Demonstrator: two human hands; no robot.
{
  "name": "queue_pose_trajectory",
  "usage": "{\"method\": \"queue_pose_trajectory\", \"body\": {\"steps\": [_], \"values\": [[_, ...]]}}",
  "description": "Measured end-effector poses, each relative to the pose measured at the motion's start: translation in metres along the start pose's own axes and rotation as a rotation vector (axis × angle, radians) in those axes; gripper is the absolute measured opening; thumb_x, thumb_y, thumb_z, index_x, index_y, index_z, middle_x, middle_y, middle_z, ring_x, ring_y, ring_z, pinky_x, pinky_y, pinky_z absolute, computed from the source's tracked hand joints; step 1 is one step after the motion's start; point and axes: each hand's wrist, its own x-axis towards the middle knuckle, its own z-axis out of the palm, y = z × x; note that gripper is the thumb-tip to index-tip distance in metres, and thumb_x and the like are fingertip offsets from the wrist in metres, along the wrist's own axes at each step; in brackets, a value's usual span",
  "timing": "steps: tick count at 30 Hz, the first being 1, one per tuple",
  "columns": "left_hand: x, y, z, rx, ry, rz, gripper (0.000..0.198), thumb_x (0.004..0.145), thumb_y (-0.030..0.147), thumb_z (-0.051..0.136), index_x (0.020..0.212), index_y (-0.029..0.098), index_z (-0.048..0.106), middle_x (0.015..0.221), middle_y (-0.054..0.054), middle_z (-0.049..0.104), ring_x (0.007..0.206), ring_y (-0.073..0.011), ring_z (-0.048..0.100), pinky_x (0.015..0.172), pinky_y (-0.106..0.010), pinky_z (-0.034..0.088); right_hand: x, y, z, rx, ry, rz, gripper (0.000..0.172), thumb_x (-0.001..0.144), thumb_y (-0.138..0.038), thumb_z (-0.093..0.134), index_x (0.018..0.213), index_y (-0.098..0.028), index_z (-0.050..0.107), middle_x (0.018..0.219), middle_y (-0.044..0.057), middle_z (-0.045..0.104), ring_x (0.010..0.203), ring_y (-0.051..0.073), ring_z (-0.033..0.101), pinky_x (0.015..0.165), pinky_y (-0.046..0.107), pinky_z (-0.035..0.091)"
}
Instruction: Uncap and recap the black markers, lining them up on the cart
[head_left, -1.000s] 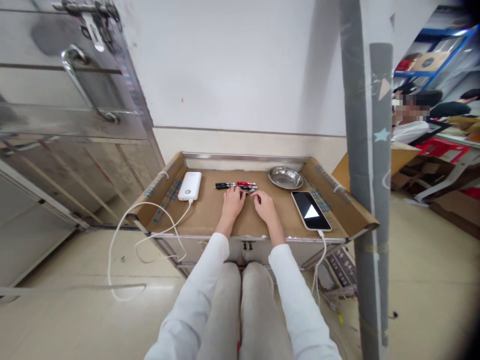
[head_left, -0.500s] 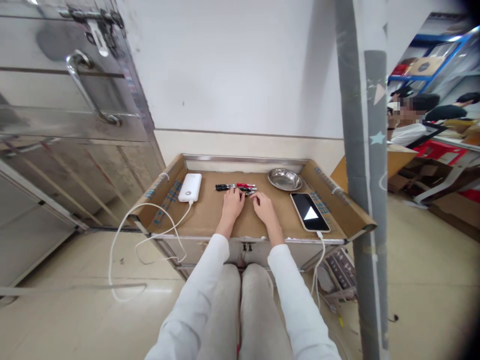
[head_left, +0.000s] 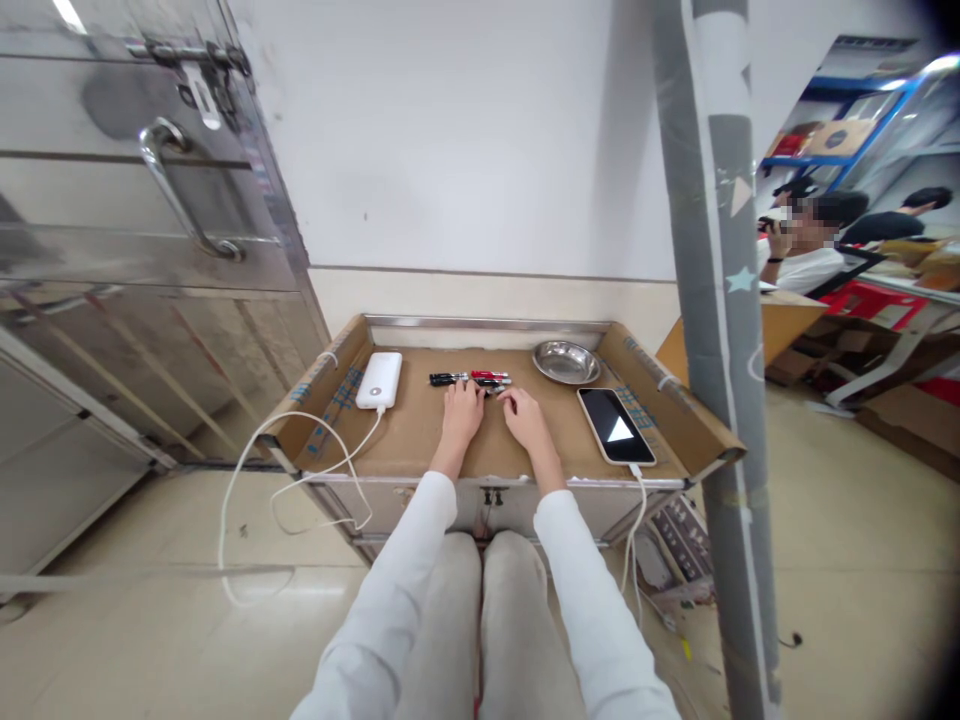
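Note:
Several pens lie in a small cluster on the cardboard-lined tabletop [head_left: 420, 440]. Black pens [head_left: 444, 379] are on the left of the cluster, and a red pen [head_left: 487, 375] lies at its back right, behind a black pen [head_left: 496, 381]. My left hand [head_left: 463, 410] is at the front of the cluster, fingers bent down and closed around the end of a dark pen. From the right, my right hand [head_left: 526, 420] pinches the same pen's other end between thumb and fingertips. Fingers cover much of this pen, so its details are hidden.
A white power bank [head_left: 379, 381] with a cable lies left. On the right are a round metal dish [head_left: 567, 362] and a phone [head_left: 616, 427] on a cable. Raised cardboard sides [head_left: 675, 390] border the top. A wrapped pole [head_left: 720, 300] stands at right; people sit beyond.
The view has shifted slightly, so the pole and dish appear a little further left. Both hands stay at the pens with barely any visible movement.

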Motion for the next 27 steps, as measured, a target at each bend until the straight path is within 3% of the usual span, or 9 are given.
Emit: {"method": "queue_pose_trajectory", "body": {"steps": [27], "values": [[0.0009, 0.0009, 0.0009, -0.062, -0.014, -0.013, 0.021, 0.094, 0.029, 0.039, 0.096, 0.016, 0.056, 0.107, -0.013, 0.061, 0.102, -0.0241, 0.056, 0.089, -0.036, 0.041, 0.001, 0.0032, 0.0017, -0.021, -0.032, 0.034, 0.025, 0.084, -0.013, 0.039, 0.089, -0.02, 0.062, 0.088, 0.005, 0.061, 0.08, 0.017, 0.058, 0.081, 0.03, 0.044]]}}
